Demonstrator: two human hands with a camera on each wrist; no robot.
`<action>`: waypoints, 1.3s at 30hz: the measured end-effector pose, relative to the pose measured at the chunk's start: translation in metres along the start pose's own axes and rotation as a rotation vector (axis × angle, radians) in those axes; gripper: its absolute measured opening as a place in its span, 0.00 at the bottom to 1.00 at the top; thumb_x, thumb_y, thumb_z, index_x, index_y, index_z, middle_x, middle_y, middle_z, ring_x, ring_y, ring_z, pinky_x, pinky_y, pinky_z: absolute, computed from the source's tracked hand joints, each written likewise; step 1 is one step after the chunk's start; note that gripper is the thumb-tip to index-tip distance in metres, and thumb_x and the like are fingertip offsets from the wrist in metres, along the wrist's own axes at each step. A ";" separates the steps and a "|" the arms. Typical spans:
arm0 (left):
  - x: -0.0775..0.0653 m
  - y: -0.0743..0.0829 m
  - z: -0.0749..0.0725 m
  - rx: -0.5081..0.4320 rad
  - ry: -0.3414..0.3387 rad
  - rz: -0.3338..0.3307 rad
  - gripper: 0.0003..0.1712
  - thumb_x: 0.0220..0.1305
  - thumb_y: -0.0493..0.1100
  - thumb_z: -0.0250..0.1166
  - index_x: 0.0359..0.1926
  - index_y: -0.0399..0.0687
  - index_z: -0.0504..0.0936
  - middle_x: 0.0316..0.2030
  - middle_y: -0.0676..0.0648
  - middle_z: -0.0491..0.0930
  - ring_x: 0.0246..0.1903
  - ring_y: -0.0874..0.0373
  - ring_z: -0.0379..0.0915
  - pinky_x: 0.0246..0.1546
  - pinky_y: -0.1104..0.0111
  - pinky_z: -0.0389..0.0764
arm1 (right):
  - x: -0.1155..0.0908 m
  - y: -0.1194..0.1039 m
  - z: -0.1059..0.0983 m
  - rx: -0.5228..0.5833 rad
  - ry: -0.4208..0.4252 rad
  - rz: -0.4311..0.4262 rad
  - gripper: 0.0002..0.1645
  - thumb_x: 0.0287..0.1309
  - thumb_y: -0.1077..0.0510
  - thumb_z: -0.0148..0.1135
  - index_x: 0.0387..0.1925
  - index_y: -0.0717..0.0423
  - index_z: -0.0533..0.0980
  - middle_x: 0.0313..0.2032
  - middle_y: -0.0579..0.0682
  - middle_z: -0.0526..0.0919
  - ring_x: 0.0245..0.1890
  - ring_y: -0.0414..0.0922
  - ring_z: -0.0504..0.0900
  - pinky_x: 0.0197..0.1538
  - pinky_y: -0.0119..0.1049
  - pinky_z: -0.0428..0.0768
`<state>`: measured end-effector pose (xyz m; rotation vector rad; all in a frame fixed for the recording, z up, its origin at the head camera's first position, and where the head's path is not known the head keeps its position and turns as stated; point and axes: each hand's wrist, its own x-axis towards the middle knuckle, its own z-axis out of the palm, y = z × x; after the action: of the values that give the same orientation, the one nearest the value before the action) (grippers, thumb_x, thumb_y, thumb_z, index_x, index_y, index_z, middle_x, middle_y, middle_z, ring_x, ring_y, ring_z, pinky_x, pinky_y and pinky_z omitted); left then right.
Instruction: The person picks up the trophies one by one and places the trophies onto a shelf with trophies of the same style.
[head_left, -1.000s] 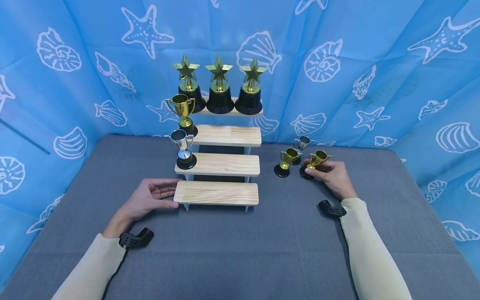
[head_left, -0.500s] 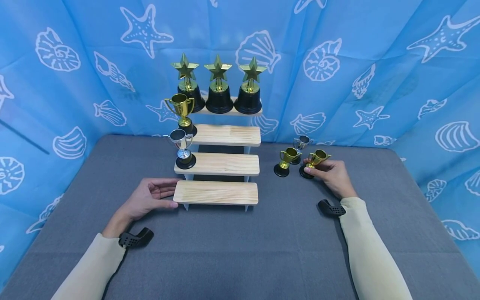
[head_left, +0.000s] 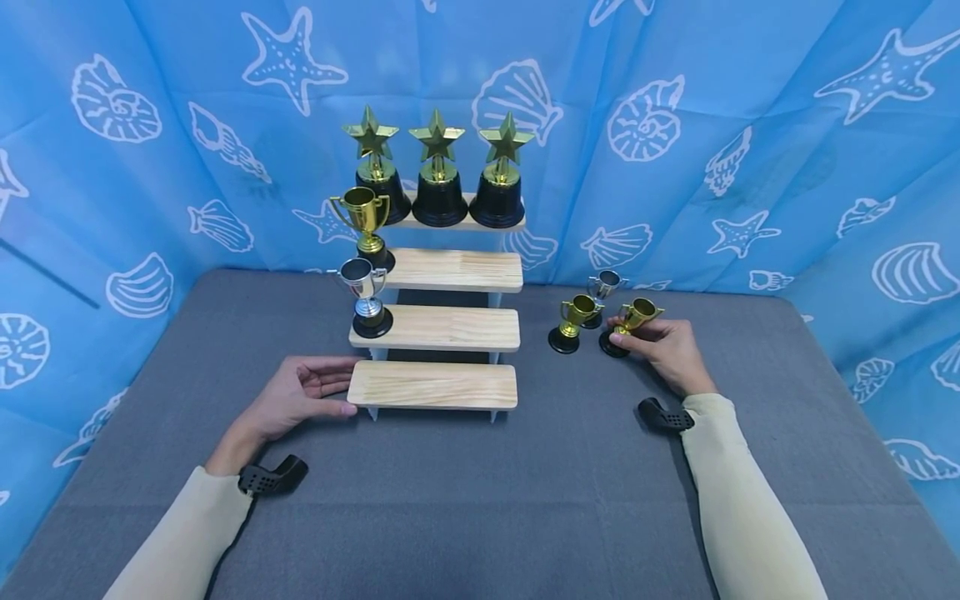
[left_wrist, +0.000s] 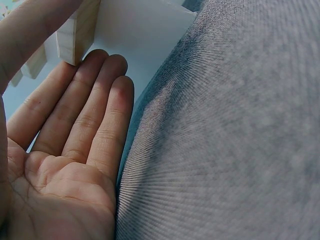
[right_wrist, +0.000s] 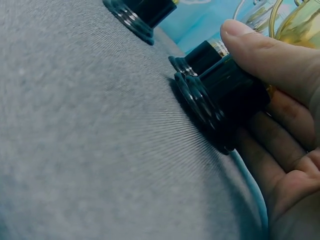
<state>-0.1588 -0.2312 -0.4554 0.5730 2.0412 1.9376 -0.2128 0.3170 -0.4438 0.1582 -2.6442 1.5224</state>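
Observation:
A tiered display stand with light wooden steps stands at the middle of the table. My left hand holds its bottom step at the left end, thumb at the front corner and index finger at the back one; the other fingers extend loosely below the wood. My right hand pinches a small gold trophy cup low down, thumb on its black base, which is upright right at the cloth. Next to it stand another gold trophy cup and a silver one, partly hidden behind them.
Three gold star trophies line the top step. Below them at the left are a gold trophy cup and a silver trophy cup, one per step. Grey cloth covers the table; a blue seashell-print curtain hangs behind.

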 end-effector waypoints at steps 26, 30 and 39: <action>0.000 0.000 0.000 0.006 -0.001 0.007 0.40 0.52 0.22 0.73 0.65 0.17 0.66 0.62 0.25 0.73 0.55 0.59 0.80 0.58 0.66 0.81 | -0.004 -0.042 -0.013 0.068 0.027 -0.043 0.23 0.59 0.56 0.74 0.53 0.63 0.83 0.48 0.47 0.89 0.52 0.34 0.82 0.52 0.22 0.82; 0.000 0.001 0.000 0.005 -0.002 0.007 0.40 0.52 0.22 0.73 0.65 0.17 0.66 0.62 0.26 0.73 0.55 0.59 0.80 0.58 0.66 0.81 | -0.005 -0.048 -0.014 0.078 0.032 -0.061 0.22 0.59 0.56 0.74 0.53 0.63 0.84 0.47 0.47 0.89 0.51 0.35 0.83 0.51 0.23 0.83; 0.000 0.000 0.000 0.001 -0.002 0.006 0.40 0.52 0.22 0.73 0.65 0.17 0.66 0.62 0.27 0.74 0.56 0.59 0.80 0.58 0.66 0.81 | -0.007 -0.059 -0.015 0.057 0.040 -0.084 0.22 0.59 0.56 0.75 0.53 0.61 0.84 0.47 0.45 0.89 0.50 0.36 0.83 0.50 0.23 0.83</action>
<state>-0.1591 -0.2312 -0.4558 0.5816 2.0422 1.9387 -0.1973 0.3007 -0.3868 0.2366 -2.5316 1.5581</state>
